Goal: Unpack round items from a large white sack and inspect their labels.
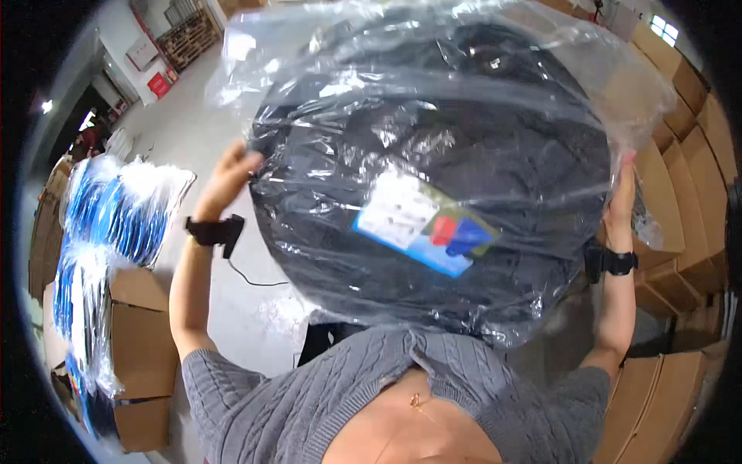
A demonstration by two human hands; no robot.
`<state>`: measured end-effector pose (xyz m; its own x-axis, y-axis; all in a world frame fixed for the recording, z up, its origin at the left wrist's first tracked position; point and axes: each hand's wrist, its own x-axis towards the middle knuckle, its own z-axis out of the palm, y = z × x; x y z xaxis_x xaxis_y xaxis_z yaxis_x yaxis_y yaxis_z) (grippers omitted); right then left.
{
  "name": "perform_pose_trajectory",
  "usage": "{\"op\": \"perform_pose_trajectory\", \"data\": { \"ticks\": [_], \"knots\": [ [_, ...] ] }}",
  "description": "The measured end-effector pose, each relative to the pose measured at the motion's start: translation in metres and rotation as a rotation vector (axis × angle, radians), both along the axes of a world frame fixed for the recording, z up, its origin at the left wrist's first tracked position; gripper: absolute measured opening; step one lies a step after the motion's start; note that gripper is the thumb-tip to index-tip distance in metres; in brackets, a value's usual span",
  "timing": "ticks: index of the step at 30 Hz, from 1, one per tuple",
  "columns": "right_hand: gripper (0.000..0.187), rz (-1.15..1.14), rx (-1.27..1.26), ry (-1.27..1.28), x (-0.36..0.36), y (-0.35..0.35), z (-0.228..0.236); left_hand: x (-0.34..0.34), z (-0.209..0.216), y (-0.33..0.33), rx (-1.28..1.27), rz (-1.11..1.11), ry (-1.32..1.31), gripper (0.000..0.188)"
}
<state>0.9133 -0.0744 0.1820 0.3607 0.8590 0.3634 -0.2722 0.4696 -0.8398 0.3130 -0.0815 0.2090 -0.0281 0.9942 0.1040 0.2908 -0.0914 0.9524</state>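
A large round black fabric bundle (533,162) in a clear plastic bag (255,69) is held up in front of my chest. A printed card (421,220), white, blue and red, lies tilted under the plastic. My left hand (229,179) is closed on the bundle's left edge, thumb toward the black fabric. On the opposite edge my right hand (621,197) grips the plastic and the rim; part of its fingers is hidden behind the bundle. Each wrist wears a black band. The bag's loose end spreads out past the far side.
Several blue packs in clear plastic (124,205) are piled on the left, above open cardboard boxes (143,348). Stacked brown cartons (672,201) line the right side. A thin black cable (259,283) runs near my left wrist. Far back, a red box (158,85) stands by the wall.
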Motion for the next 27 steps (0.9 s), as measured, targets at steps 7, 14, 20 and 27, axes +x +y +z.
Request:
{"op": "perform_pose_trajectory", "data": {
  "ticks": [7,14,20,27],
  "knots": [
    [0.047,-0.142,-0.482,-0.430,-0.016,-0.089,-0.090,0.006,-0.110,-0.078,0.019,-0.048,-0.052,0.047],
    [0.026,0.102,-0.923,-0.156,-0.086,-0.170,-0.247,0.045,-0.189,-0.092,-0.149,0.088,-0.296,0.062],
    [0.047,0.245,-0.658,-0.304,-0.089,-0.123,-0.238,0.059,-0.161,-0.004,-0.309,-0.084,-0.277,0.031],
    [0.070,-0.122,-0.186,-1.297,-0.079,-0.015,-0.219,0.120,-0.171,0.094,-0.780,-0.470,-0.707,0.031]
  ]
}}
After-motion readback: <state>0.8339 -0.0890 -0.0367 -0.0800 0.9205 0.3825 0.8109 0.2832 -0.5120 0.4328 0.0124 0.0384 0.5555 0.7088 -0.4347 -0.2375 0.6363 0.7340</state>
